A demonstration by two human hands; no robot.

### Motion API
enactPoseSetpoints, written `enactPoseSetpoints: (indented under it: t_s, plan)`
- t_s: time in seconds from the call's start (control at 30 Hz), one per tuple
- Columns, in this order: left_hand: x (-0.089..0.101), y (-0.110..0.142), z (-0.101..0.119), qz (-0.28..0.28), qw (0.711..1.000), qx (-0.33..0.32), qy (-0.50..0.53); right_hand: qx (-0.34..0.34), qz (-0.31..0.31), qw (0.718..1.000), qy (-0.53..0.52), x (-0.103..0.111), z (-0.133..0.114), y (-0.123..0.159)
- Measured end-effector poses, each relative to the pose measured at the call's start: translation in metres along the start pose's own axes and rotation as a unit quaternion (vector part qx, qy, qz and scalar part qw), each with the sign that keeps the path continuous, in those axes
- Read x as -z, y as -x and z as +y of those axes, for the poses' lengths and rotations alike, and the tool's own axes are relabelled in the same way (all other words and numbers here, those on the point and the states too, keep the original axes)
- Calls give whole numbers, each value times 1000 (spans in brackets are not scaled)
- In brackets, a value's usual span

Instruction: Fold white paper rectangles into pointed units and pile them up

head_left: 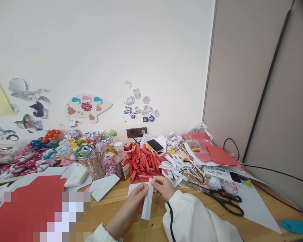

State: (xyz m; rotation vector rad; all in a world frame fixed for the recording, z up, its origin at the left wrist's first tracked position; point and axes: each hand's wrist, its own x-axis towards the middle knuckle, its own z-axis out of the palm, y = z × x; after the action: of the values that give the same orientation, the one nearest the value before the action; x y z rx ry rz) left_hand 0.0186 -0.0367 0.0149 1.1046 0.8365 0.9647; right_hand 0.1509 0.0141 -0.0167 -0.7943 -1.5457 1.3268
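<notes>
My left hand (132, 205) and my right hand (164, 186) both pinch a narrow white paper strip (147, 203) just above the wooden desk (156, 225). The left fingers grip the strip's left edge near the top. The right fingers close on its upper end. The strip hangs down, folded lengthwise. Right behind the hands lie a pile of folded red paper pieces (143, 161) and a pile of folded white paper pieces (173, 166).
Black scissors (227, 200) lie to the right beside crumpled paper balls (223, 185). A bunch of paper flowers on sticks (91, 149), a glue bottle (122, 164), a phone (155, 145), red sheets (221, 155) and a blue paper (296, 227) crowd the desk. Cables run along the right wall.
</notes>
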Motion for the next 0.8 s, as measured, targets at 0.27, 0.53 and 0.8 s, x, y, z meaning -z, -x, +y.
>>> enactPoseSetpoints:
  t_s: [0.27, 0.53, 0.8]
  plan:
    - [-2, 3, -6, -69, 997, 26, -5, -3, -16, 998, -53, 1, 2, -1]
    - [18, -18, -22, -56, 995, -5, -80, -22, -15, 998, -53, 3, 5, -3]
    - [19, -20, -17, 97, 954, -116, -258, -21, 27, 999, 0, 0, 6, -4]
